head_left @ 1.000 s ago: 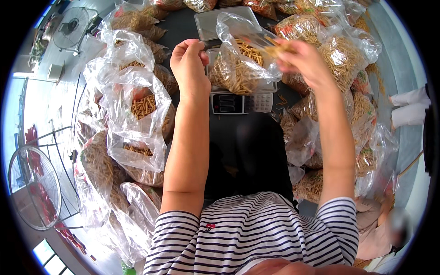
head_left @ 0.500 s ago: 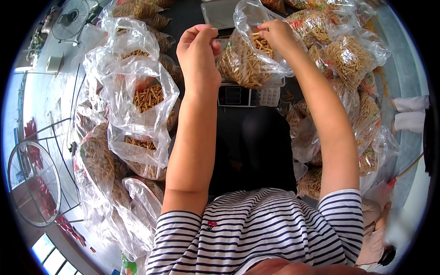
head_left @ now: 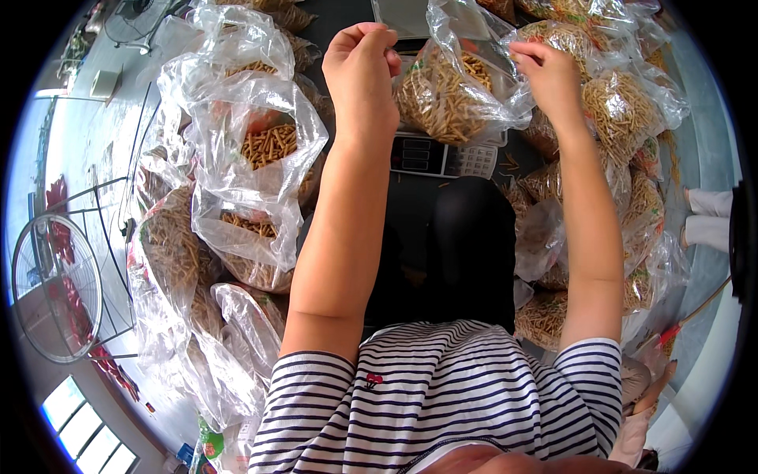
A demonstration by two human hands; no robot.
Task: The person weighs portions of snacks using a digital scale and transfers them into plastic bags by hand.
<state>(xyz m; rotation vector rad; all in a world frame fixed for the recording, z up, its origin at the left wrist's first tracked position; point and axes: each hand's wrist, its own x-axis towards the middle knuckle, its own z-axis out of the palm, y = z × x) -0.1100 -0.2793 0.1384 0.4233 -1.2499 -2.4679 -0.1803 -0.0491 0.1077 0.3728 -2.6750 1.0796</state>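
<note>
A clear plastic bag (head_left: 446,99) of short brown sticks stands with its mouth open on a digital scale (head_left: 430,158) in front of me. Just left of the bag, my left hand (head_left: 362,67) is raised with its fingers curled in and the thumb against them. Whatever may be in that pinch is too small to make out. At the bag's right rim is my right hand (head_left: 549,75), thumb and fingers close together. I cannot tell whether it pinches the film or a small piece.
Open clear bags (head_left: 268,146) of the same sticks line the left side. Several filled bags (head_left: 620,103) are heaped on the right. Loose sticks (head_left: 512,163) lie beside the scale. A round fan (head_left: 57,288) stands at far left. Another person (head_left: 647,403) shows at the lower right.
My right hand has moved right, from over the bag's mouth to its right edge. The left hand keeps its curled pose. The whole view has shifted slightly.
</note>
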